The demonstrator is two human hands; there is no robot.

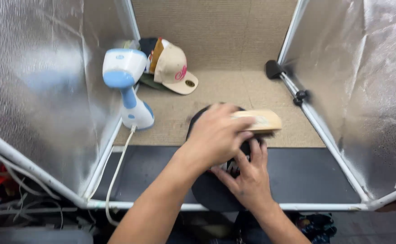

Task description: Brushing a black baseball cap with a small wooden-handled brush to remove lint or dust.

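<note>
My left hand is closed around a wooden brush and holds it against the top of a black cap. The cap sits at the front edge of a beige mat and on the dark strip in front of it. My right hand rests on the cap's front panel just below the brush, fingers spread and pressing it down. Both hands hide much of the cap's crown.
A white and blue handheld steamer stands at the left, its cord trailing toward me. A stack of caps, a beige one on top, lies at the back. Silver foil walls on a white frame enclose the booth; black clamps sit on the right.
</note>
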